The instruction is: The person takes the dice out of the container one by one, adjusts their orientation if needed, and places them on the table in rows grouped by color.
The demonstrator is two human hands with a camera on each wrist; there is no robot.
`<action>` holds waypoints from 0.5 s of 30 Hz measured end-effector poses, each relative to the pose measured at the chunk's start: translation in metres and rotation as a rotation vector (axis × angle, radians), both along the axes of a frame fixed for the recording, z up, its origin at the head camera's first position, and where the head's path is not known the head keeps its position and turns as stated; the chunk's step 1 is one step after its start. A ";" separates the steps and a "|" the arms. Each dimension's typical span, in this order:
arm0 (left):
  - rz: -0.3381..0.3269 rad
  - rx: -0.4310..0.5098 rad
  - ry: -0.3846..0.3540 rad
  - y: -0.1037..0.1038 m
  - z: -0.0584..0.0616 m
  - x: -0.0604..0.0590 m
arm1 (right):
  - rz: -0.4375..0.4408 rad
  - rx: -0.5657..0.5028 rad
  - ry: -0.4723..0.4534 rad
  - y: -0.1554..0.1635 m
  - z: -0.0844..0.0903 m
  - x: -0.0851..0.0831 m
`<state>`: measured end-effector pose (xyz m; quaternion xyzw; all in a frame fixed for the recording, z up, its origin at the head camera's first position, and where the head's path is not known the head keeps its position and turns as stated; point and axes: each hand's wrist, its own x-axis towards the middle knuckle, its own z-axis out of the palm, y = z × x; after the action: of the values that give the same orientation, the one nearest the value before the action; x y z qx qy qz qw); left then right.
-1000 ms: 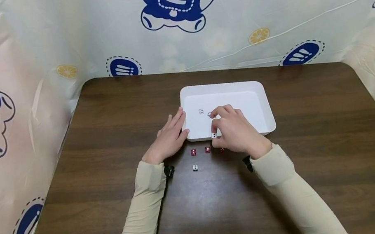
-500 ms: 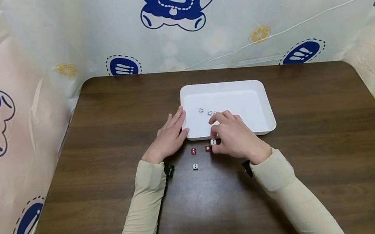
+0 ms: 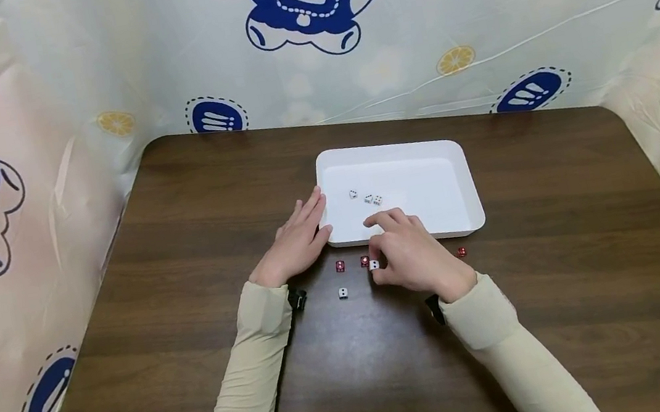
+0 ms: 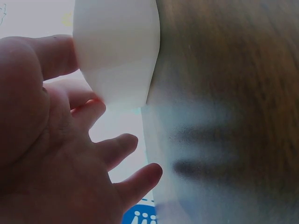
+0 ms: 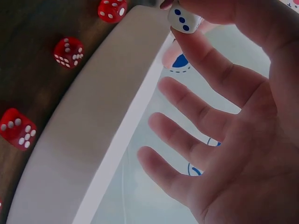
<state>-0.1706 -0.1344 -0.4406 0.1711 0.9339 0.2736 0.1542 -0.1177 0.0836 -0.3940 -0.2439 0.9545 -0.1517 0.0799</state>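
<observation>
Right hand (image 3: 413, 255) pinches a white die (image 3: 374, 265) between thumb and forefinger; the right wrist view shows the pinch clearly, die (image 5: 184, 18) at the fingertips with a three-pip blue face out, other fingers loosely spread. The die sits at the hand's left tip, low over the table (image 3: 187, 224), just near of the white tray (image 3: 465, 182) front wall and just right of two red dice (image 3: 340, 266) (image 3: 365, 261) lined up along that wall. A cube, so no long axis to speak of. Another white die (image 3: 342, 293) lies on the wood slightly nearer and to the left; a further red die (image 3: 461, 252) lies right of the hand, close to the tray's near right corner. Left hand (image 3: 295, 243) is flat, fingers straight, fingertips against the tray's near left corner, holding nothing; the left wrist view confirms fingers beside the tray wall (image 4: 117, 51). Three white dice (image 3: 353, 194) (image 3: 368, 198) (image 3: 377, 200) remain inside the tray, left of centre. Surface is dark wood-grain, flat. Printed cartoon sheeting (image 3: 467, 5) encloses the far, left and right sides.
</observation>
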 end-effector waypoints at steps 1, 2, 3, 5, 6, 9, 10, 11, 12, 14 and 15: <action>0.001 0.000 0.000 0.000 0.000 0.000 | 0.000 0.002 -0.004 0.000 -0.001 0.000; 0.002 -0.001 0.000 0.000 0.000 0.000 | 0.000 0.004 -0.008 0.000 -0.002 0.001; 0.003 -0.001 -0.001 0.000 0.000 0.000 | 0.001 0.006 -0.012 -0.001 -0.003 0.001; 0.004 0.000 -0.004 0.000 0.000 0.000 | 0.003 0.011 -0.020 -0.001 -0.005 0.002; 0.005 -0.001 -0.004 0.000 -0.001 0.000 | 0.005 0.012 -0.024 -0.001 -0.006 0.002; 0.004 -0.004 -0.003 0.000 -0.001 0.000 | 0.009 0.014 -0.031 -0.002 -0.008 0.004; 0.004 -0.005 -0.002 0.000 0.000 0.000 | 0.011 0.017 -0.030 -0.002 -0.008 0.004; 0.004 -0.005 -0.002 0.000 0.000 0.000 | 0.013 0.019 -0.030 -0.003 -0.009 0.004; 0.004 -0.005 -0.001 0.000 0.000 0.000 | 0.014 0.021 -0.030 -0.003 -0.010 0.005; 0.003 -0.003 -0.003 0.000 0.001 0.000 | 0.017 0.025 -0.027 -0.004 -0.011 0.006; 0.003 -0.002 -0.004 0.000 0.001 0.000 | 0.018 0.026 -0.026 -0.004 -0.011 0.006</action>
<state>-0.1711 -0.1343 -0.4399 0.1689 0.9341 0.2731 0.1560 -0.1112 0.0794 -0.4052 -0.2494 0.9531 -0.1416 0.0967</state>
